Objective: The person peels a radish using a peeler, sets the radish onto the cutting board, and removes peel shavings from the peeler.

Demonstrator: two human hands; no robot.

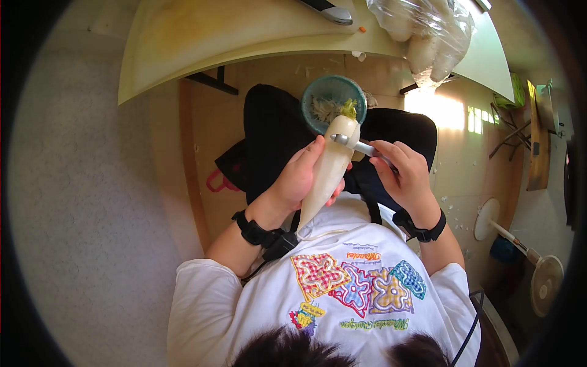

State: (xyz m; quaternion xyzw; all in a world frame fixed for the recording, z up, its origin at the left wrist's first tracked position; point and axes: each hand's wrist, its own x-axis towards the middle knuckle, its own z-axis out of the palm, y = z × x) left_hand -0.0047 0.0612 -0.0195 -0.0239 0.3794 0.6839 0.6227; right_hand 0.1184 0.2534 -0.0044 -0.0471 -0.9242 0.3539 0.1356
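A long white daikon radish with a short green leafy top lies slanted in front of me, its thin tip toward my shirt. Wrapped around its middle is my left hand. My right hand grips the handle of a peeler, whose head rests across the radish near the leafy end. Below that end, between my knees, stands a teal basin with pale peelings in it. The radish covers part of the basin's near rim.
Ahead is a pale table, with a dark-handled tool near its edge. A clear plastic bag of white radishes hangs over its right side. White scraps dot the floor. A standing fan is at right.
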